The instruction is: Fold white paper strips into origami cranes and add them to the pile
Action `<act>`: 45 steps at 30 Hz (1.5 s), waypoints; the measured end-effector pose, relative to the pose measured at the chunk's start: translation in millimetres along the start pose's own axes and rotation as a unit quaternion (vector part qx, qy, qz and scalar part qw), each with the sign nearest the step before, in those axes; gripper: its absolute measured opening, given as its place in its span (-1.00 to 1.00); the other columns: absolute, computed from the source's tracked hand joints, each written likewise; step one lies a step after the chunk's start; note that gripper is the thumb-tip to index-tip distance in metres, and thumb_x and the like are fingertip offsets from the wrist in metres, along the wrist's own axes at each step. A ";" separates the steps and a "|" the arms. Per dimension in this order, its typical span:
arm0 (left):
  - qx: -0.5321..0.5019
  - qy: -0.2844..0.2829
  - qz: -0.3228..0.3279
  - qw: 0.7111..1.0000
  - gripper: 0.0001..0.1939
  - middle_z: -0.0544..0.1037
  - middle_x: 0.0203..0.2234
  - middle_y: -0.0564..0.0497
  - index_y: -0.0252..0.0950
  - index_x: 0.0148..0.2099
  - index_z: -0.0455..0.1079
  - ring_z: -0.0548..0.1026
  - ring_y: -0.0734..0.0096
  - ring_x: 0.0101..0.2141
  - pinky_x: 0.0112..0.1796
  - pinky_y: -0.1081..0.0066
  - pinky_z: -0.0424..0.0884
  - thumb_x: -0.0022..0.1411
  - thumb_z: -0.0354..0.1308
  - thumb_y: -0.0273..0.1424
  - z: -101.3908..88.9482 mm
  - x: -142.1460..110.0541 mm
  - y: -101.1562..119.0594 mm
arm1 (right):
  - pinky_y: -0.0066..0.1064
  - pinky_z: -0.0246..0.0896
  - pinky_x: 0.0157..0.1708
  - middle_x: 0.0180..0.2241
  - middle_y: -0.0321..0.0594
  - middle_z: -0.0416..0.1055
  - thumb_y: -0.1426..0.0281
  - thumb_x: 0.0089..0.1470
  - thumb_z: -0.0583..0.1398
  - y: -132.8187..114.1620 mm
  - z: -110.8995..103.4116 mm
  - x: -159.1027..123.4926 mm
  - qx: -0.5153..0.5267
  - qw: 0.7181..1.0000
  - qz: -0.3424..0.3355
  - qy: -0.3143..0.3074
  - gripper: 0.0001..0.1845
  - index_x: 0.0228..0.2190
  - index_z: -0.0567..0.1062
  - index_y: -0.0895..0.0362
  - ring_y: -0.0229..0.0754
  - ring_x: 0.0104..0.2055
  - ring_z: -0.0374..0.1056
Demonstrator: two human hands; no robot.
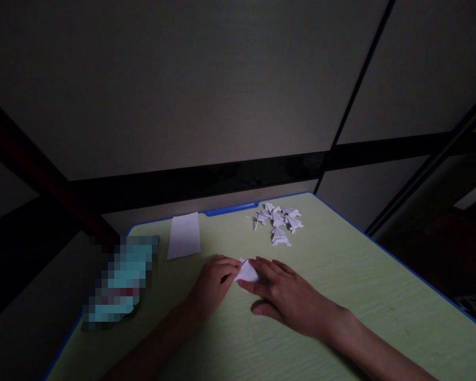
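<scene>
A small piece of folded white paper [247, 271] lies on the table between my two hands. My left hand [215, 280] is closed, its thumb and fingers pinching the paper's left edge. Over the right side of the paper, my right hand [287, 291] rests with fingers stretched out and apart; its fingertips press on the paper, and the thumb touches the tabletop nearer me. Part of the paper is hidden under the fingers. Beyond my right hand sits a group of several folded white paper figures [278, 236], shaped like frogs.
A flat white paper sheet [184, 236] lies at the back left of the pale green table [365, 312], which has a blue edge. Left of it is a blurred-out turquoise object [122, 280]. A blue strip [234, 209] runs along the back edge, before a panelled wall [206, 95].
</scene>
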State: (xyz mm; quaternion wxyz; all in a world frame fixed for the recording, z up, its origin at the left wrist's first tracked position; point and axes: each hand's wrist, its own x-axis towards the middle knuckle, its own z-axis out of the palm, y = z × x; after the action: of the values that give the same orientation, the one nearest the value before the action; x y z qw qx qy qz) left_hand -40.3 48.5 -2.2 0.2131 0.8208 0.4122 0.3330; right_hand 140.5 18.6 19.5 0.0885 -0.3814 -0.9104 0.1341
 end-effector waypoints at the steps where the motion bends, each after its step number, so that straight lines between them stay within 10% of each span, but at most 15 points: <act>1: 0.007 -0.007 0.016 1.000 -0.82 0.52 -0.45 -0.06 -0.35 -0.48 0.43 0.43 0.42 -0.39 -0.33 0.44 0.34 0.00 0.01 -0.58 -0.9 -0.2 -0.9 | -0.08 -0.13 -0.05 0.06 -0.10 -0.03 0.21 -0.04 0.02 -0.1 0.0 0.1 -0.001 1.000 0.001 -0.002 -0.54 -0.05 0.14 -0.07 0.02 0.07 -0.12; 45: 0.036 -0.134 0.100 0.985 -0.81 0.40 -0.16 -0.06 -0.30 -0.39 0.37 0.26 0.38 -0.16 -0.17 0.35 0.20 0.11 -0.08 -0.46 -13.0 -1.2 -12.0 | -0.15 -0.13 -0.05 0.06 -0.13 -0.02 0.20 -0.09 0.07 14.5 -5.2 2.5 0.033 0.998 -0.048 -0.017 -0.51 -0.07 0.20 0.00 -0.03 0.07 -0.10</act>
State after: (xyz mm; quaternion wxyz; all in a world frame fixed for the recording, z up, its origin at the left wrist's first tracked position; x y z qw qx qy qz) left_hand -56.7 55.4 -1.1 0.2023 0.9024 0.3071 0.2247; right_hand 149.8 31.0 20.0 0.0923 -0.3320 -0.9239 0.1662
